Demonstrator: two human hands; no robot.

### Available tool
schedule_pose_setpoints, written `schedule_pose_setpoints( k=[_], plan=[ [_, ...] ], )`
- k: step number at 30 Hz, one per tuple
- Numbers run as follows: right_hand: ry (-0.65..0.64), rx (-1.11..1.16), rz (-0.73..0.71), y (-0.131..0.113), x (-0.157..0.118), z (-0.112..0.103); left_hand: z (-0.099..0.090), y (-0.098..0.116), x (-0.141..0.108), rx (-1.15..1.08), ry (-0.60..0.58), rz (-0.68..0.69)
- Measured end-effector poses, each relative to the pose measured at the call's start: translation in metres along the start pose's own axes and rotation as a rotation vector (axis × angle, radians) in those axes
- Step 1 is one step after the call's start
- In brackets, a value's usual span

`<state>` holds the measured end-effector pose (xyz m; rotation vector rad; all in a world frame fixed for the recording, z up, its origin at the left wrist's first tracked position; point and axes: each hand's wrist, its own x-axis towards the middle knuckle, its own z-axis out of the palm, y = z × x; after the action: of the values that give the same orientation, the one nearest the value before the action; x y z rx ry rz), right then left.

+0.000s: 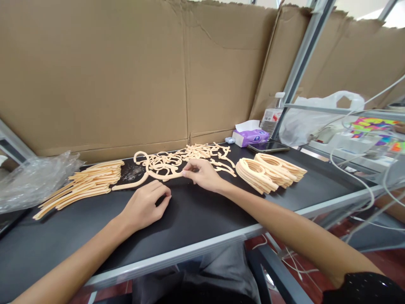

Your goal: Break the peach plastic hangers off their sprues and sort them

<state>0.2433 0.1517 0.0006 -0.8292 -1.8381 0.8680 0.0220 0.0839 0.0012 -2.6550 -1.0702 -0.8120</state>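
Observation:
A cream plastic piece, shaped like part of a clothes hanger (167,175), lies on the black tabletop with a curved hook and a long arm to its left. My right hand (202,174) pinches its right end between thumb and fingers. Just in front of the long arm, my left hand (146,204) rests near the table, thumb and forefinger tips together; anything between them is too small to see. Behind both hands spreads a loose heap of cream hook and curved pieces (202,151).
Long cream arms (85,183) lie stacked at left beside a clear plastic bag (38,177). Stacked ring-shaped pieces (268,171) sit at right. Behind them are a phone (268,146), purple tissue pack (251,136) and bottle (272,116). Cardboard (126,76) walls the back; white cables (351,177) hang right.

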Motion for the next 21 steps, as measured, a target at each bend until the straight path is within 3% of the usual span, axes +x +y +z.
schedule_pose_setpoints(
  k=[6,10,17,21],
  plan=[
    [-0.04,0.292,0.027,-0.003,0.002,0.001,0.002,-0.004,0.001,-0.041,0.026,-0.277],
    [-0.112,0.408,0.02,-0.007,0.0,0.004,0.002,-0.004,0.002,-0.174,0.046,-0.364],
    [-0.269,0.252,0.04,-0.009,-0.005,0.006,-0.006,-0.004,0.005,-0.387,0.008,-0.516],
    [-0.228,0.193,-0.011,-0.014,-0.009,0.011,-0.008,0.0,0.007,-0.408,-0.066,-0.466]
  ],
)
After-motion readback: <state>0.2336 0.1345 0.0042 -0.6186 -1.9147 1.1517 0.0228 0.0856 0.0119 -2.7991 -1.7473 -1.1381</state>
